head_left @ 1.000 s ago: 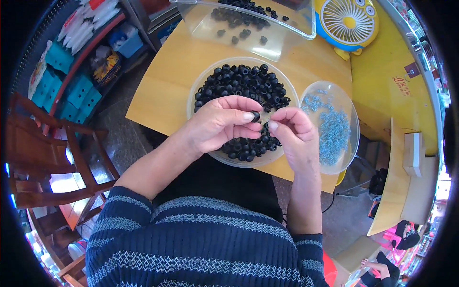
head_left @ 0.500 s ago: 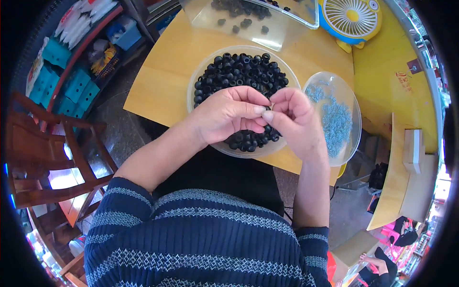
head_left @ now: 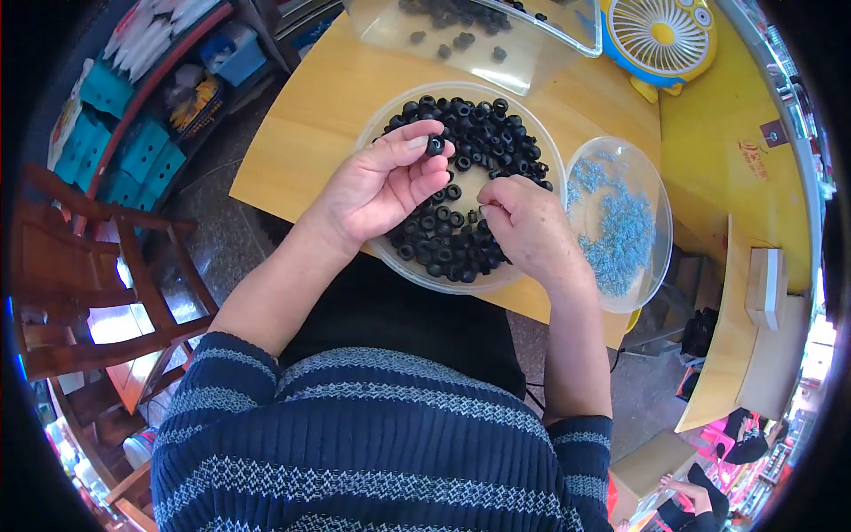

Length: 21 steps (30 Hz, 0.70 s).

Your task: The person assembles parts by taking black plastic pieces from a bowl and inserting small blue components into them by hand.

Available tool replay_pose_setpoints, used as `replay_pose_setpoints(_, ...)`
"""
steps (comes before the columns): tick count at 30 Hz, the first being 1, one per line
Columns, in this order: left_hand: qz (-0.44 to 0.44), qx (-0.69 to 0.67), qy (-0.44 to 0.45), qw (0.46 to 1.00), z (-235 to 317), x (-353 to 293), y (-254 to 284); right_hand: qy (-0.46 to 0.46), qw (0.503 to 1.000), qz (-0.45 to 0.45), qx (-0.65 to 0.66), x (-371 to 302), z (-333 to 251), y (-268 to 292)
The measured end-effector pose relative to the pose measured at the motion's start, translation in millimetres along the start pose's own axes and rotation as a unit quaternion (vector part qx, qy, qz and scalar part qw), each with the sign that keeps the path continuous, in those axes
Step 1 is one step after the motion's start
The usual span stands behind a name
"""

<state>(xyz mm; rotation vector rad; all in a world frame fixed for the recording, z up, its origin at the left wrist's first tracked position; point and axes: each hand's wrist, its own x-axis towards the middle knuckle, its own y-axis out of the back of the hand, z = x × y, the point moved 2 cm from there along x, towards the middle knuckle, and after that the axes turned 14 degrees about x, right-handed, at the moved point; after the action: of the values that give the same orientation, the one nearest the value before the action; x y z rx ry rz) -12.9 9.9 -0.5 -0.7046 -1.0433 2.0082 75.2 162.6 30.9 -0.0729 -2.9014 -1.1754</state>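
Note:
My left hand [head_left: 383, 182] pinches a small black ring-shaped knob [head_left: 435, 144] between thumb and fingertips, its round hole facing up. Below both hands stands a round, clear plastic bowl [head_left: 472, 181] heaped with black knobs [head_left: 441, 238] of the same kind; a bare patch of its bottom shows in the middle. Over the right half of the bowl is my right hand [head_left: 534, 229], thumb and fingers pressed together close above the knobs. Whatever lies between those fingertips is hidden. To the right, a smaller clear tub [head_left: 667, 232] holds many tiny light-blue pieces [head_left: 623, 235].
A clear box [head_left: 496, 75] with more black pieces lies at the table's far side. Beside it stands a yellow and blue fan [head_left: 660, 37]. A wooden chair [head_left: 80, 257] and shelves with teal boxes [head_left: 142, 151] are at left. Another person's hand [head_left: 683, 488] shows at lower right.
My hands have parted from where they met over the bowl. The left moved up and left with a black knob; the right moved down toward the knobs in the bowl.

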Motion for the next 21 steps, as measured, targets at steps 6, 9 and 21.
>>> replay_pose_setpoints(6, -0.006, 0.009, 0.001, 1.000, -0.8, -1.0, 0.2, -0.017, 0.989, -0.066, -0.132, 8.5, -3.3, -8.1)
replay_pose_setpoints(9, -0.012, 0.022, 0.007, 1.000, -2.8, -0.8, -1.7, -0.030, 0.980, -0.102, -0.166, 11.8, -0.8, -19.0)
replay_pose_setpoints(21, 0.015, 0.008, 0.034, 0.999, -12.8, 0.3, -9.4, -0.094, 0.943, 0.072, 0.312, 4.1, 19.4, -2.9)
